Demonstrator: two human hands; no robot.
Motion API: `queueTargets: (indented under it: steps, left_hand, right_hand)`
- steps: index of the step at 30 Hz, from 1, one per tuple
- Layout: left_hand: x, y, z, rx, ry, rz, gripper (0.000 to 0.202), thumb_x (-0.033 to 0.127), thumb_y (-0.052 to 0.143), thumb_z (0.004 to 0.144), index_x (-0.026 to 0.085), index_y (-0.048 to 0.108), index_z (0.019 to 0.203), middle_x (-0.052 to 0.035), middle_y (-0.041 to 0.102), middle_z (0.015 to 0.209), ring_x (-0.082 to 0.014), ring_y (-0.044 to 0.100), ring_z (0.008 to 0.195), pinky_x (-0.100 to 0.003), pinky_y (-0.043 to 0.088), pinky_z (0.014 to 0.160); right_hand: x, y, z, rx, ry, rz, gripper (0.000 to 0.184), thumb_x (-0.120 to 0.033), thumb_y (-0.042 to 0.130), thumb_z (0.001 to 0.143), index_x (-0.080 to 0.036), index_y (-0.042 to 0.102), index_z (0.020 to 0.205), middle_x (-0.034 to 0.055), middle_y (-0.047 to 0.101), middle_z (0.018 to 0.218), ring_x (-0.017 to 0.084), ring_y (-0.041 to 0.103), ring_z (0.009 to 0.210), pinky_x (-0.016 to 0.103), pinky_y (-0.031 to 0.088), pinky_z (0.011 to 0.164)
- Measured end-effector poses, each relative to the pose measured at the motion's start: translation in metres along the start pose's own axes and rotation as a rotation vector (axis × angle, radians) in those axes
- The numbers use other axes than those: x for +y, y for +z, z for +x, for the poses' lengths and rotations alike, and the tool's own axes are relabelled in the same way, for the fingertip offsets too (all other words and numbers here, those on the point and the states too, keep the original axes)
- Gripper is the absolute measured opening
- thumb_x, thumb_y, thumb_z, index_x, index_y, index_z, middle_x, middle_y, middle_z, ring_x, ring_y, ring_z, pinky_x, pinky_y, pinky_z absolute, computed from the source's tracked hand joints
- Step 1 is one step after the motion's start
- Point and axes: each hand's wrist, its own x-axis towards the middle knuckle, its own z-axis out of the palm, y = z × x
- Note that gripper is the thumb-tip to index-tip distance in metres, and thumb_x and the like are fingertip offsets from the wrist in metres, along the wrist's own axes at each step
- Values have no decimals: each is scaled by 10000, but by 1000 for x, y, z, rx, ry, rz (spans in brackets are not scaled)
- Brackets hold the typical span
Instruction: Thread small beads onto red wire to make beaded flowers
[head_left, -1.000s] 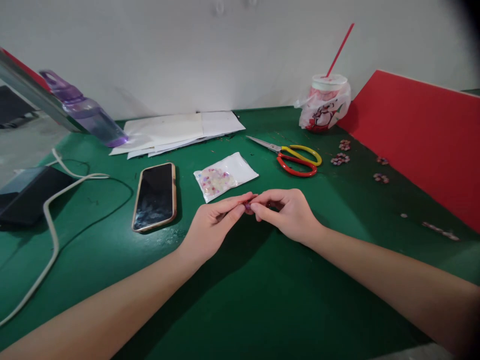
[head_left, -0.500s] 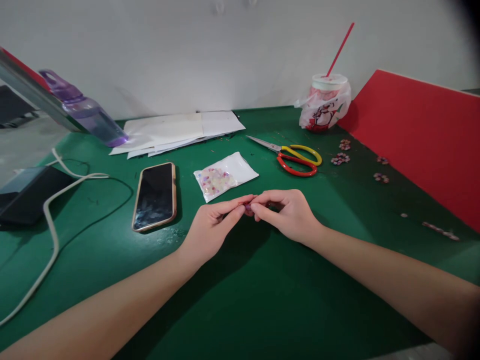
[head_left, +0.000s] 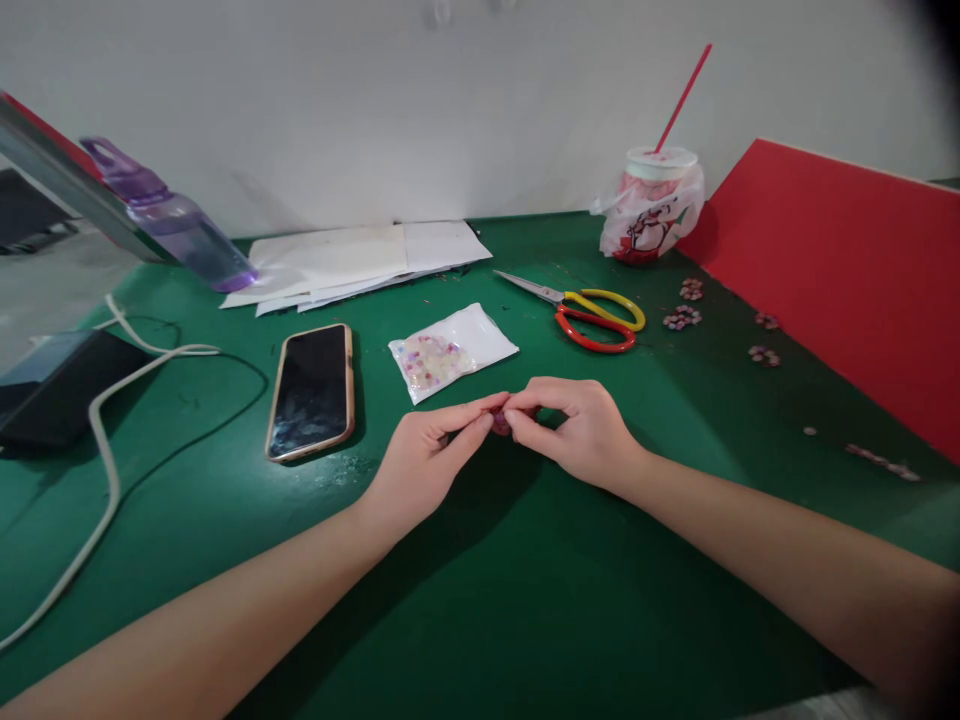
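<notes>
My left hand [head_left: 424, 462] and my right hand [head_left: 577, 428] meet at the middle of the green table [head_left: 480, 600], fingertips pinched together on a small purple bead piece [head_left: 499, 421]. Both rest on the table top. Just behind the hands lies a small clear bag of beads [head_left: 451, 352]. Several finished bead flowers [head_left: 681, 318] lie to the right near the red board.
A phone [head_left: 310, 390] lies face up to the left of the hands. Yellow and red scissors [head_left: 596, 318], white papers [head_left: 360, 262], a bagged drink cup with a red straw [head_left: 651, 212], a purple bottle [head_left: 172, 220], a white cable [head_left: 105, 440], a dark box [head_left: 56, 385] and a red board [head_left: 840, 270] surround the spot.
The hands stay pinched on the bead piece; the fingers shifted only slightly. Nothing else moved.
</notes>
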Motion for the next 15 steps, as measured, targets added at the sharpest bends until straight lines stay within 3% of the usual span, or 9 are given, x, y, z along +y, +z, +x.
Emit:
queueTargets:
  steps: [8, 15]
  left_hand:
    - [1, 1, 0, 17, 6, 6, 247, 277, 559, 850, 274, 686, 1063, 36, 676, 1101, -204, 633, 1034, -344, 477, 968]
    - [2, 0, 0, 0, -12, 2, 253, 274, 549, 861, 264, 676, 1079, 36, 683, 1091, -186, 639, 1018, -315, 480, 959]
  right_hand:
    - [1, 1, -1, -40, 141, 127, 142, -239, 565, 788, -166, 660, 713, 5, 639, 649, 111, 565, 599, 227, 465, 566]
    - [2, 0, 1, -64, 99, 95, 136, -220, 562, 785, -162, 661, 713, 6, 639, 657, 109, 568, 605, 230, 450, 571]
